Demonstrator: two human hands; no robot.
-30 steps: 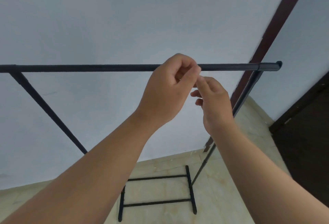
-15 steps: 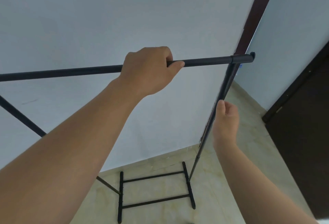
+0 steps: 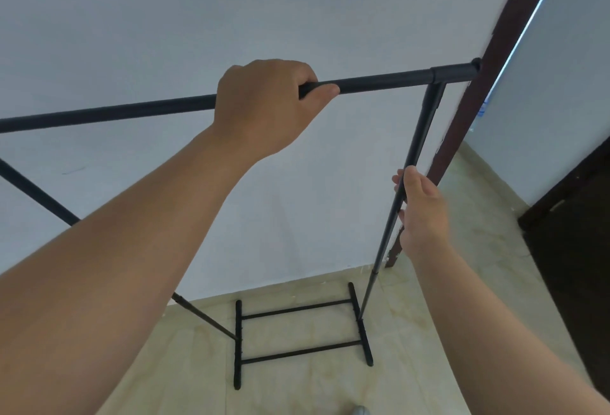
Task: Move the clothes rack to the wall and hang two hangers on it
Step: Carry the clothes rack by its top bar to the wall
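Note:
The black metal clothes rack (image 3: 379, 79) stands in front of a pale wall (image 3: 231, 12), its top bar running across the view and its base frame resting on the floor close to the wall. My left hand (image 3: 264, 107) is wrapped around the top bar near its middle. My right hand (image 3: 421, 213) grips the right upright pole partway down. No hangers are in view.
A dark brown door frame (image 3: 488, 84) rises just right of the rack's end. A dark door (image 3: 581, 249) stands at the far right. Beige tiled floor (image 3: 445, 332) spreads below, and a shoe tip (image 3: 359, 410) shows at the bottom edge.
A second ago both hands were pinched together in front of the bar. The left hand has since closed on the top bar, and the right hand dropped and closed around the upright pole.

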